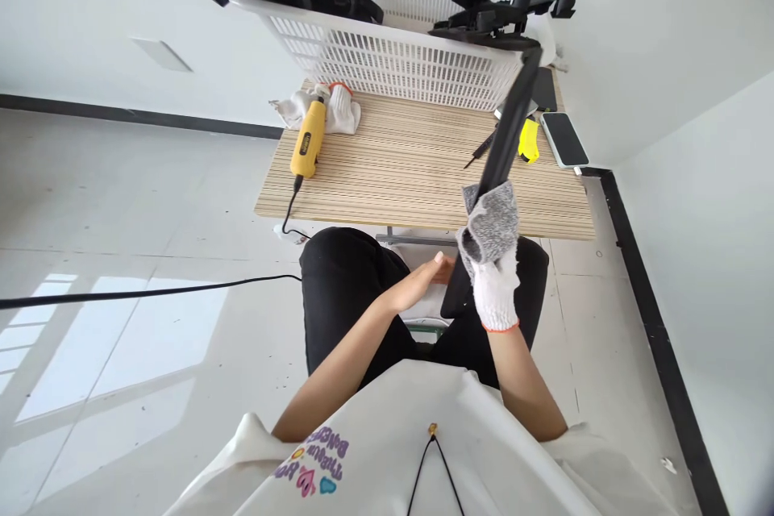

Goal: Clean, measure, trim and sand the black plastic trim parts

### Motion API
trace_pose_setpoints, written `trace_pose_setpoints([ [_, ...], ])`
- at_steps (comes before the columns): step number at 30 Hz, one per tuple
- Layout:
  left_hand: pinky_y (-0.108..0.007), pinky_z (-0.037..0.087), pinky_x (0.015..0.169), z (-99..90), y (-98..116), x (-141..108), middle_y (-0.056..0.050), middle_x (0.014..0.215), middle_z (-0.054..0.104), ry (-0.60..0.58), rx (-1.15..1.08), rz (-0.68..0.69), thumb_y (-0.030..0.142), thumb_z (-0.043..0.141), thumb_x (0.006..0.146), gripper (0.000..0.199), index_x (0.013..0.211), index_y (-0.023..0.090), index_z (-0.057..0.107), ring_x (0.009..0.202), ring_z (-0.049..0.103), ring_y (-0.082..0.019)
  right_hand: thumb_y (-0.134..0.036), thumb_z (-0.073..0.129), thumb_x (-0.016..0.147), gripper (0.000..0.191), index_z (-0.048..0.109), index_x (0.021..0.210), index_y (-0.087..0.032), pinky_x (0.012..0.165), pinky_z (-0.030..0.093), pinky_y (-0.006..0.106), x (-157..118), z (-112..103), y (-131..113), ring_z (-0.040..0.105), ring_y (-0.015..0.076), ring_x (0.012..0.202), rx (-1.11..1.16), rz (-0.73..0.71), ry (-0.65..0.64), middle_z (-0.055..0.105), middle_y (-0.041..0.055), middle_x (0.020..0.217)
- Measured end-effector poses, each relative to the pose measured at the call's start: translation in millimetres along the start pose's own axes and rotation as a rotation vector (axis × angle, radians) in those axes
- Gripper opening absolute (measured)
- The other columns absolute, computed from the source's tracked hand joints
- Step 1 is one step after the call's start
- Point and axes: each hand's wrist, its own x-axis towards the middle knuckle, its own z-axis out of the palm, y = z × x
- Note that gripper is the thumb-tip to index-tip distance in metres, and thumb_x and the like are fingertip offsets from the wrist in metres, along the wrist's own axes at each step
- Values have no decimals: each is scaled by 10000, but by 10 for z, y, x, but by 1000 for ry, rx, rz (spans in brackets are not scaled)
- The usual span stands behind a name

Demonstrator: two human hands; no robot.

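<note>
A long black plastic part (511, 126) slants up from between my knees, over the right side of the table. My left hand (420, 282) is bare and grips the part near its lower end; its fingertips are hidden behind it. My right hand (494, 290) wears a white knitted glove with an orange cuff edge. It is closed on a grey cloth (497, 214), pressed around the part just beyond the table's front edge. Some of the right fingers are covered by the cloth.
On the wooden table (405, 161) lie a yellow corded power tool (310, 139), white gloves (342, 109), a dark thin tool (482, 148), a yellow cutter (528, 140) and a phone (565, 139). Behind stands a white basket (399, 64) with black plastic parts (496, 14). A cable (151, 292) crosses leftward.
</note>
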Motion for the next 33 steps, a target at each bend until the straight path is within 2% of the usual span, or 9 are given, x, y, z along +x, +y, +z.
trace_pose_setpoints([
  [2, -474, 411, 1118, 88, -79, 19, -132, 1339, 658, -3, -154, 66, 727, 412, 925, 706, 1364, 203, 587, 1348, 525, -332, -374, 616, 837, 530, 537, 1354, -289, 820, 613, 367, -38, 71, 65, 705, 204, 1009, -68, -49, -69, 704, 31, 1169],
  [5, -481, 374, 1146, 164, -237, 42, -130, 1289, 685, 221, -163, 94, 689, 572, 859, 660, 1277, 184, 650, 1366, 496, -344, -322, 563, 870, 542, 493, 1406, -291, 939, 576, 393, -101, 152, 71, 665, 209, 1123, -159, -200, -127, 656, 43, 1281],
  [10, -472, 513, 976, 116, -326, 26, -90, 933, 748, 480, 35, 132, 567, 565, 895, 420, 975, 183, 715, 1068, 655, -312, -241, 559, 858, 564, 529, 1419, -284, 1021, 528, 403, -164, 166, -38, 544, 260, 1302, -589, -510, -201, 497, 78, 1474],
  [14, -450, 533, 912, 89, -338, 31, -80, 920, 726, 505, 56, 168, 481, 590, 898, 308, 944, 188, 675, 995, 656, -286, -239, 571, 860, 583, 543, 1436, -328, 1064, 474, 515, -142, 224, -81, 484, 331, 1347, -943, -603, -171, 401, 106, 1550],
  [17, -428, 505, 958, 135, -348, 37, -78, 1033, 717, 453, 101, 256, 432, 611, 899, 314, 1093, 186, 634, 1037, 647, -264, -307, 586, 889, 659, 441, 1524, -204, 1114, 392, 589, -69, 306, -96, 378, 399, 1427, -1057, -645, -105, 312, 195, 1604],
  [20, -352, 545, 711, 227, -327, 18, -22, 752, 680, 334, 6, 224, 476, 542, 950, 381, 1205, 193, 555, 718, 661, -206, -373, 561, 925, 718, 362, 1551, -82, 1167, 319, 591, 62, 377, -131, 295, 396, 1482, -1096, -723, -118, 293, 244, 1607],
  [24, -252, 390, 440, 344, -256, -5, 65, 581, 540, 308, -120, 161, 551, 471, 981, 375, 1144, 214, 489, 393, 460, -108, -444, 510, 955, 717, 357, 1547, -69, 1170, 333, 552, 302, 468, -251, 300, 362, 1490, -1102, -770, -71, 299, 229, 1609],
  [28, -225, 363, 400, 414, -212, 20, 36, 729, 597, 372, -104, 156, 571, 481, 972, 351, 960, 223, 437, 402, 449, -67, -435, 526, 952, 742, 334, 1546, -34, 1173, 326, 554, 681, 621, -460, 316, 382, 1474, -1091, -755, -23, 282, 259, 1603],
  [33, -200, 368, 390, 463, -209, 37, 73, 654, 533, 370, -140, 126, 592, 484, 962, 364, 949, 238, 403, 417, 427, -67, -442, 494, 961, 715, 323, 1541, -61, 1146, 321, 636, 1408, 892, -708, 293, 405, 1478, -1014, -684, -69, 269, 258, 1598],
])
